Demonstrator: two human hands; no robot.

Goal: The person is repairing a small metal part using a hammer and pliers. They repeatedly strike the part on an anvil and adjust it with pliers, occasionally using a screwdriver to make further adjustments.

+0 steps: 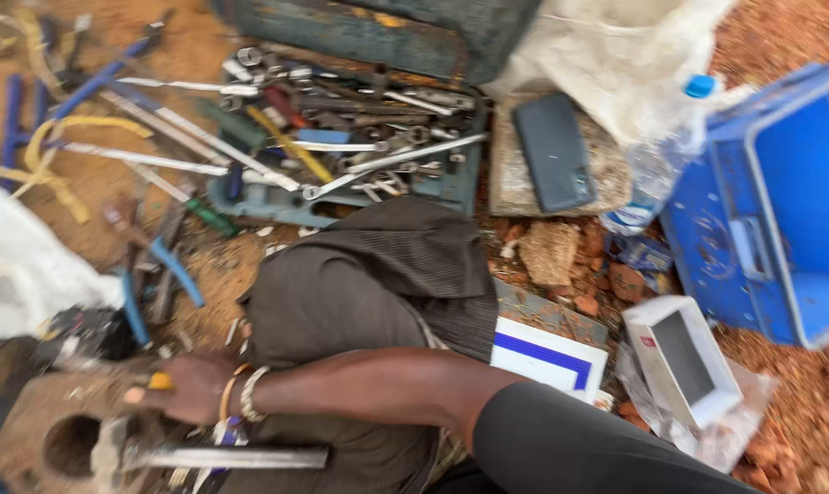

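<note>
My right hand (184, 386) reaches across to the lower left, its arm in a black sleeve coming from the bottom right. It lies palm down with fingers stretched out on a rusty brown block (44, 412) that has a round hole (71, 445). A yellow ring sits on one finger and bracelets circle the wrist. Just below the hand, a flat metal bar (240, 456) lies across the block's edge and a dark brown cloth (359, 293). Whether the hand touches the bar is unclear. My left hand is out of view.
An open green metal toolbox (369, 37) full of spanners (396, 155) stands at the top, with loose tools (158, 128) spread left on the sand. A dark phone (553, 151) lies on a stone. A blue crate (780, 201), plastic bottle (657, 174) and small white box (684, 361) are right.
</note>
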